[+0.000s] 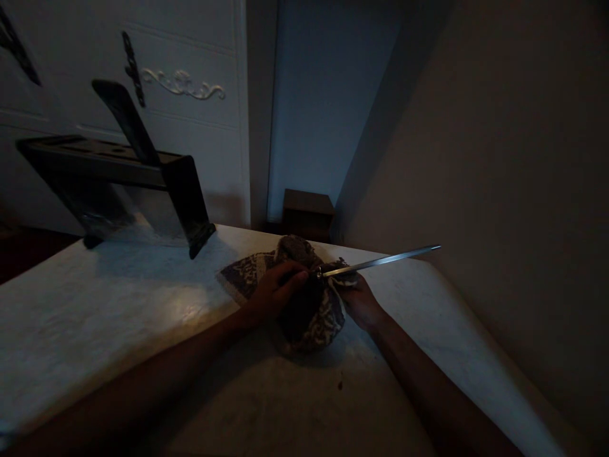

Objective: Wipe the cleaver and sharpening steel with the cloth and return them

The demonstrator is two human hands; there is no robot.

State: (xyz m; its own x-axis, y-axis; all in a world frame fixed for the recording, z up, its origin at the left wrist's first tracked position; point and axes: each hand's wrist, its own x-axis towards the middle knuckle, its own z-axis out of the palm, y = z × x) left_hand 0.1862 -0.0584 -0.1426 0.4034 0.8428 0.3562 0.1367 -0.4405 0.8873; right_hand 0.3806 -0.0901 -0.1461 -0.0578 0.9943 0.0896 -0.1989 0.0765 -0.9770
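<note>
A long, thin metal rod that looks like a honing steel (383,261) points to the right, its far end bare. My left hand (276,291) is closed around its handle end, where a small collar shows beside my thumb; the handle itself is mostly hidden. A brown and cream patterned cloth (323,320) hangs bunched between my hands, with one corner spread out to the left. My right hand (359,301) grips the cloth just under the rod near the collar. Its fingers are largely covered by the fabric.
On the left of the pale marbled tabletop (190,298) stands a black-framed knife block (114,190), one black knife handle (126,120) sticking up. White cabinet doors (190,139) are behind it. A wall (476,139) rises at right, and a small brown box-like piece (309,203) stands beyond the table.
</note>
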